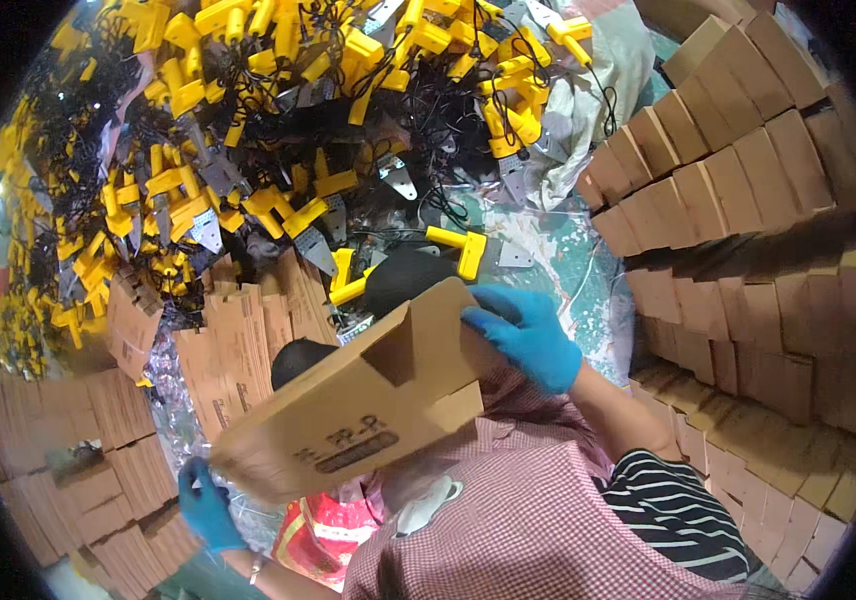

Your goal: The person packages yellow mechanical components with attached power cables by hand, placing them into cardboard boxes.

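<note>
Left to right: I saw brown cartons piled closely, presumably to save room. The left hand, gloved in blue, stood at the left end of the tilted cardboard box; whether it pinched or merely braced, I could not tell. The box lay across the front of the checked apron, its upper right end pinched by the right hand, apparently for steadiness; rowed boxes stood beyond, likely for compactness

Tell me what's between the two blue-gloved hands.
In the head view, a tilted cardboard box lies between the left hand and the right hand.
</note>
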Tool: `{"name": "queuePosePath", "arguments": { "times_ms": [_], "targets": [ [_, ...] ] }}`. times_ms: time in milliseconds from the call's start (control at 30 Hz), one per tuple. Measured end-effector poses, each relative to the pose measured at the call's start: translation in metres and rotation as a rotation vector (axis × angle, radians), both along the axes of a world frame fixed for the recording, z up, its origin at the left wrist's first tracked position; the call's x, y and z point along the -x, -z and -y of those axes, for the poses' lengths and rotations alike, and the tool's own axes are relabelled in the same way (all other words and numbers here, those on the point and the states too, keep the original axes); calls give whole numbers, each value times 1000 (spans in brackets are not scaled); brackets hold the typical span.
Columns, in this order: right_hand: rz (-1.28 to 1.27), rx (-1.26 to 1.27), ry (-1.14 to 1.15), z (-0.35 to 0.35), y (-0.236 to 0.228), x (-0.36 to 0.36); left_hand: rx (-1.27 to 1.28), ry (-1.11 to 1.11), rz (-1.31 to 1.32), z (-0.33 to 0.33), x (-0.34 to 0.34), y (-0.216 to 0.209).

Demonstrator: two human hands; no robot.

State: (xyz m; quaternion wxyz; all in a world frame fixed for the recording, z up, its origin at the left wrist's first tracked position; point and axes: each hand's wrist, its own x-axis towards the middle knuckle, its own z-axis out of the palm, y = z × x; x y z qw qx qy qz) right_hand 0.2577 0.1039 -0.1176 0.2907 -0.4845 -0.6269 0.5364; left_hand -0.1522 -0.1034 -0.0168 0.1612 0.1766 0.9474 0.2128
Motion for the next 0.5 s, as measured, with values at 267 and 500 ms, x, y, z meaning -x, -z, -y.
{"name": "queuePosePath", "arguments": {
  "times_ms": [267,500],
  "targets": [
    [95,40,411,-135,290,-36,152,1160,-311,-60,-121,45],
    [759,-170,287,-268,370,30,482,1058,-541,-71,-160,20]
  ]
}}
